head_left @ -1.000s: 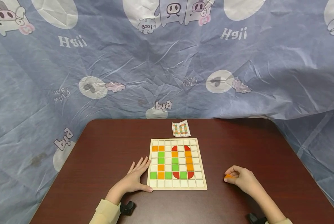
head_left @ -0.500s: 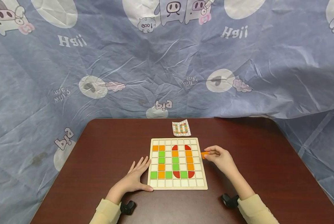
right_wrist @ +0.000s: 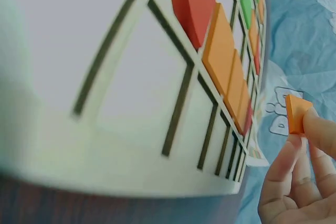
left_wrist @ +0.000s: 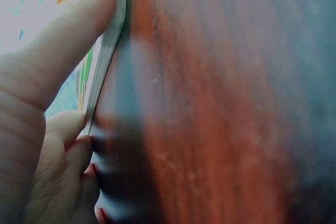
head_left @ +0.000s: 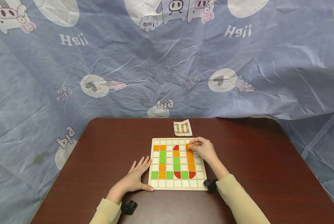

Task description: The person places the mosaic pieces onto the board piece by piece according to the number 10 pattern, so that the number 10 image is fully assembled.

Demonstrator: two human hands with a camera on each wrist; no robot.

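A pale gridded puzzle board (head_left: 169, 184) lies on the table with orange squares, green squares (head_left: 169, 175) and red quarter-round pieces (head_left: 177, 175) in its cells. My right hand (head_left: 204, 149) pinches an orange square tile (head_left: 188, 146) between thumb and fingertips over the board's upper right. The right wrist view shows that tile (right_wrist: 297, 114) held up above the grid. Behind it, the upper right red piece is hidden in the head view. My left hand (head_left: 134, 178) lies spread at the board's left side, fingertips at the edge and thumb by the near left corner.
A small paper card (head_left: 183, 128) printed with a coloured grid pattern lies just beyond the board. The dark brown table (head_left: 116, 140) ends at a blue cartoon-print cloth (head_left: 144, 68) hanging behind it. Black wrist cameras (head_left: 128, 207) sit on both wrists.
My right hand has carried the orange tile from the right side of the table leftward and away from me, onto the space over the board. The left hand stays in place.
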